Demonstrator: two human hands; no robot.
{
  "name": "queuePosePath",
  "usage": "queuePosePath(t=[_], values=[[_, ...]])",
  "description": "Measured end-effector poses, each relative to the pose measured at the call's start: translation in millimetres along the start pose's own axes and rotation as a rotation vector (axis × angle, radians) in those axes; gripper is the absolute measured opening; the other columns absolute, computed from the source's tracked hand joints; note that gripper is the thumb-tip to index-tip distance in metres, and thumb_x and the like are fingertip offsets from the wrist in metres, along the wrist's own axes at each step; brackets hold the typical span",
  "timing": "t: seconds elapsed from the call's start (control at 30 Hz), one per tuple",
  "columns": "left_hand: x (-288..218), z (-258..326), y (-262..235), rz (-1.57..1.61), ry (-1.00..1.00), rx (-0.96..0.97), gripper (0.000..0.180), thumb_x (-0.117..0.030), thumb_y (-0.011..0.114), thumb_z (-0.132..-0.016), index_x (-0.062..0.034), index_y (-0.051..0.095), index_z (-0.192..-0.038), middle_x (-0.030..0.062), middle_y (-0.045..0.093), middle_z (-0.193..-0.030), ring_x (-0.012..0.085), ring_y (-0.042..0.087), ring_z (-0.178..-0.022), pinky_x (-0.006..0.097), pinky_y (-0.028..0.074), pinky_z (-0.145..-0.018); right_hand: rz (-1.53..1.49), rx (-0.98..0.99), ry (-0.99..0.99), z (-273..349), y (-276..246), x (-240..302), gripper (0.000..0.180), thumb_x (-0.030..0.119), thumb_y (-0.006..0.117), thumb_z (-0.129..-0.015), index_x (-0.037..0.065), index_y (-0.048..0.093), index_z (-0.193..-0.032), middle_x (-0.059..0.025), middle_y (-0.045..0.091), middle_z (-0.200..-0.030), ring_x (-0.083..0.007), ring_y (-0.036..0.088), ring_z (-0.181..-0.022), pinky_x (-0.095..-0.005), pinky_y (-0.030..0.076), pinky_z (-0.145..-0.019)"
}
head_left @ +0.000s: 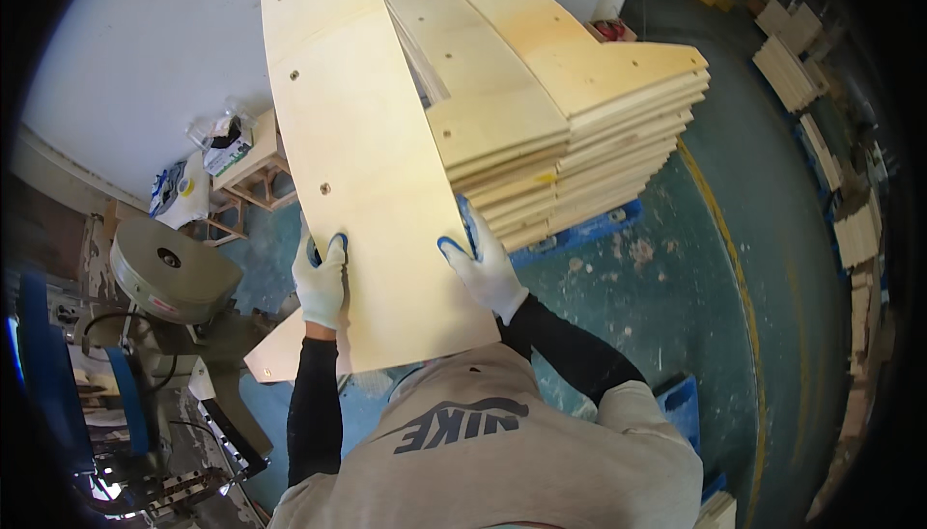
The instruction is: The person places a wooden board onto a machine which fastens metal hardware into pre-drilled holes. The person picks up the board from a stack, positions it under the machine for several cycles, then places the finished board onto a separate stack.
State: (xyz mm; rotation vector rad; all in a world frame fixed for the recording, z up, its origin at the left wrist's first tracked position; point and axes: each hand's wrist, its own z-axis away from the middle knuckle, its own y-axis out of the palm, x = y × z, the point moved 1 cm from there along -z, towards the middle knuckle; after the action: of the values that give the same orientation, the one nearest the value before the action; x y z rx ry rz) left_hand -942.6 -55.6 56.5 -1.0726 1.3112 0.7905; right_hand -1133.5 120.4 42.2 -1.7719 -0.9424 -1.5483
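A long pale plywood panel (372, 133), slightly curved along its sides and dotted with small metal inserts, is held up in front of my body. My left hand (321, 283), in a white glove with blue fingertips, grips its left edge near the lower end, thumb on the face. On the opposite edge, my right hand (483, 268) grips in the same way, gloved alike. The fingers behind the panel are mostly hidden. A pointed wooden end (273, 348) shows from behind the panel's lower left; whether it belongs to the same piece I cannot tell.
Stacked plywood panels (628, 80) stand beyond my right hand on a blue pallet (579, 235). To the left is a grey machine (174, 268); behind it, a wooden stool (253, 157) bears a box. More wooden pieces (787, 70) line the far right, past a yellow floor line (719, 210).
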Motion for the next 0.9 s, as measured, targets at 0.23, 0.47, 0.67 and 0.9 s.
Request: queuePosePath(t=[0.23,0.47,0.67,0.9], values=[[-70.9,-101.6,161.0,-0.141,-0.055,0.084,0.031,-0.013,0.069,-0.094,0.0020,0.062,-0.121,0.0043,0.070,-0.090,0.0105,0.062,-0.076,0.026,0.050,-0.068,-0.039,0.007,-0.044,-173.8,-145.9,-20.9,0.068,0.014,0.067,-0.093,-0.009,0.036,-0.149,-0.0278,0.047,-0.149,-0.0285,0.044,-0.142,-0.0351,0.037,-0.114],[-48.7,-214.5,260.0,-0.923,0.092,0.139,0.083,-0.048,0.069,-0.084,0.0049,0.046,-0.144,0.0308,0.052,-0.141,0.0393,0.054,-0.129,0.041,0.043,-0.108,0.716,-0.074,-0.305,-297.4,-253.9,-33.3,0.056,0.025,0.072,-0.088,0.000,0.055,-0.136,-0.0237,0.055,-0.140,-0.0417,0.047,-0.134,-0.0471,0.041,-0.110],[-12.6,-209.5,290.0,-1.051,-0.006,0.285,0.099,-0.055,0.070,-0.081,0.0062,0.036,-0.151,0.0267,0.048,-0.149,0.0377,0.047,-0.137,0.041,0.036,-0.114,0.818,0.077,-0.291,-273.3,-295.5,-66.8,0.053,0.026,0.070,-0.088,0.003,0.058,-0.135,-0.0238,0.050,-0.145,-0.0446,0.041,-0.137,-0.0516,0.037,-0.113],[-20.8,-224.2,324.4,-0.883,-0.049,0.405,0.091,-0.045,0.078,-0.077,0.0074,0.044,-0.143,0.0242,0.064,-0.125,0.0379,0.060,-0.118,0.041,0.047,-0.100,0.960,0.421,-0.268,-204.8,-255.9,-63.5,0.066,0.035,0.067,-0.089,-0.007,0.051,-0.137,-0.0258,0.037,-0.155,-0.0447,0.030,-0.145,-0.0555,0.024,-0.120]])
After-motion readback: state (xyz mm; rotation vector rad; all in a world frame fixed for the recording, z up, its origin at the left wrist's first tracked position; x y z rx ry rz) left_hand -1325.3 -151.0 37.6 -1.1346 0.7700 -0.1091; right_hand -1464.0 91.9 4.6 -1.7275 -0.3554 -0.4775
